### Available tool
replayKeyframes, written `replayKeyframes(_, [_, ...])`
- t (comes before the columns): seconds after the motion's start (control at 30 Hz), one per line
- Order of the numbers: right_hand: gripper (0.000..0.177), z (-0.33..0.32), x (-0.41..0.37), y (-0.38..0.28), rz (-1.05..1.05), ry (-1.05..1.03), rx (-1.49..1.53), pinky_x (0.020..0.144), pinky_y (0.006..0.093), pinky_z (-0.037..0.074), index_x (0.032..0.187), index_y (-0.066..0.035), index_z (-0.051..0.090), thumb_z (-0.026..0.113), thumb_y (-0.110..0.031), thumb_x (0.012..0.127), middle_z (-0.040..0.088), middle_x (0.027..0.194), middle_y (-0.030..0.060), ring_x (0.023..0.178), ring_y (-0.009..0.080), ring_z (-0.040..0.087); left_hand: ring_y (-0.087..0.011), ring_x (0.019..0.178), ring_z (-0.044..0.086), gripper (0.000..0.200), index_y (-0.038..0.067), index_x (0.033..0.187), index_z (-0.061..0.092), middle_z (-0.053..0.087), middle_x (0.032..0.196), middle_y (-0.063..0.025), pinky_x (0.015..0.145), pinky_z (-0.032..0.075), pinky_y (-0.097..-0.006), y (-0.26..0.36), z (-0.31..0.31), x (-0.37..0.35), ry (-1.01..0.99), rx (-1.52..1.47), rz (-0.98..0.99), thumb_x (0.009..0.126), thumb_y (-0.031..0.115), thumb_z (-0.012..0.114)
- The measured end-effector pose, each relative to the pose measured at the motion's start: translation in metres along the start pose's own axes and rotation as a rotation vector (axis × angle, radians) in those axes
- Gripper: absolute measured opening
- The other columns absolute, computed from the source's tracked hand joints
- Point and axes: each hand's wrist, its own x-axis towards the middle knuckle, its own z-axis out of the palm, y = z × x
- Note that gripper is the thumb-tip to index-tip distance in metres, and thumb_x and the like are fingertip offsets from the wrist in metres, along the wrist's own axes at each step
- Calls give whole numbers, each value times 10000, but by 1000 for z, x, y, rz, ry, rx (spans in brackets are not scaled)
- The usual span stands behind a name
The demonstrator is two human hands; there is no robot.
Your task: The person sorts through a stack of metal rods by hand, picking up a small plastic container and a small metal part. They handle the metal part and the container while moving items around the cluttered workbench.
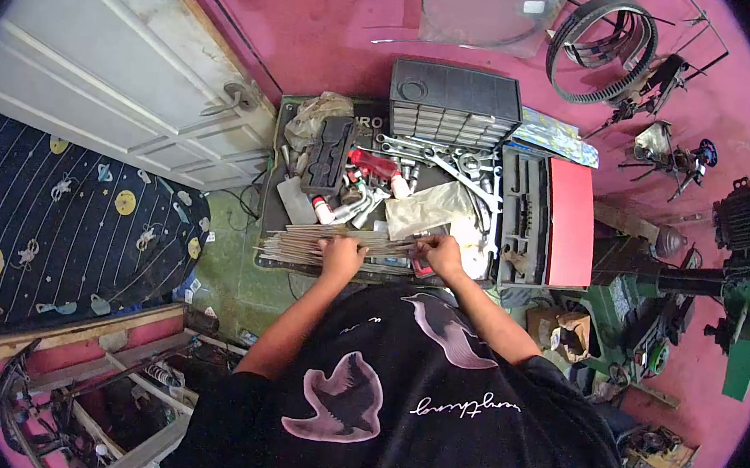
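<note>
A loose bundle of thin, brownish welding rods point(288, 245) lies crosswise along the near edge of the workbench. My left hand point(342, 256) is closed around the middle of the bundle. At the bundle's right end, the fingers of my right hand point(441, 257) pinch the rod ends. A small red item point(422, 264) shows just under that hand. Right behind the rods is a crumpled beige plastic bag point(431, 211). Sockets and a red-and-white tool point(380, 167) lie further back.
A black drawer cabinet point(456, 93) stands at the back. Wrenches point(453, 174) lie before it, with an open black toolbox with a red lid point(570, 221) at right. A black tray point(329, 153) sits left. A white door point(130, 57) and green machine point(749, 333) flank the bench.
</note>
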Motion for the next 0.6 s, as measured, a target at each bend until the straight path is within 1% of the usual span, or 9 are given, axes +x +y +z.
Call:
replayKeyframes(0.07, [133, 0, 2, 10, -5, 1, 63, 672, 306, 534, 905, -5, 745, 727, -126, 850, 741, 811, 104, 698, 144, 684, -334, 824, 646, 219, 119, 856, 742, 687, 827, -157, 790, 390, -493, 1, 0, 0, 16, 1, 16, 808, 331, 717])
replayKeyframes(0.13, [135, -23, -18, -28, -23, 105, -140, 659, 306, 533, 873, 11, 739, 731, -122, 850, 737, 798, 109, 681, 144, 682, -338, 826, 645, 214, 124, 854, 742, 688, 834, -153, 800, 394, -506, -4, 3, 2, 5, 8, 28, 816, 332, 708])
replayKeyframes(0.3, [150, -8, -10, 4, 88, 102, -65, 666, 303, 531, 867, 23, 735, 729, -127, 854, 737, 778, 105, 695, 142, 682, -346, 848, 655, 208, 138, 856, 747, 703, 858, -137, 830, 405, -562, -13, 16, 5, -11, -25, 22, 836, 336, 687])
replayKeyframes(0.37, [157, 10, -4, 26, 53, 108, 1, 658, 332, 540, 880, -69, 768, 729, -210, 824, 729, 758, 109, 659, 178, 694, -338, 870, 670, 218, 146, 859, 754, 718, 876, -121, 837, 404, -601, -14, 13, 9, -119, -182, -68, 837, 351, 682])
replayKeyframes(0.43, [180, 5, -20, -17, 47, 22, 28, 664, 353, 543, 885, -73, 771, 718, -238, 833, 725, 741, 114, 650, 203, 696, -332, 873, 676, 219, 149, 858, 756, 721, 880, -117, 830, 406, -596, -16, 11, 11, -138, -195, -73, 835, 355, 683])
replayKeyframes(0.5, [195, 5, -29, -49, 187, -55, -198, 672, 376, 545, 905, -87, 774, 726, -260, 830, 722, 751, 128, 672, 245, 704, -326, 875, 682, 220, 152, 857, 758, 725, 884, -113, 823, 408, -590, -17, 12, 11, -157, -209, -78, 833, 358, 684])
replayKeyframes(0.53, [217, 15, -25, -37, 11, -10, -253, 686, 416, 551, 939, -100, 771, 724, -284, 832, 713, 772, 161, 700, 299, 707, -326, 876, 679, 225, 155, 868, 760, 724, 878, -109, 823, 404, -584, -19, 13, 11, -170, -226, -53, 832, 364, 684])
replayKeyframes(0.57, [217, 23, -21, -25, 12, -9, -253, 686, 416, 551, 939, -100, 771, 724, -284, 832, 713, 772, 161, 700, 299, 707, -326, 878, 675, 231, 159, 880, 762, 723, 872, -105, 824, 400, -577, -20, 14, 11, -183, -243, -27, 831, 370, 685])
replayKeyframes(0.6, [191, 28, -22, -27, -88, 33, -307, 680, 408, 549, 934, -98, 772, 721, -252, 832, 709, 768, 170, 687, 298, 704, -326, 878, 675, 231, 159, 880, 762, 723, 872, -105, 824, 400, -577, -19, 12, 11, -185, -243, -26, 831, 370, 685])
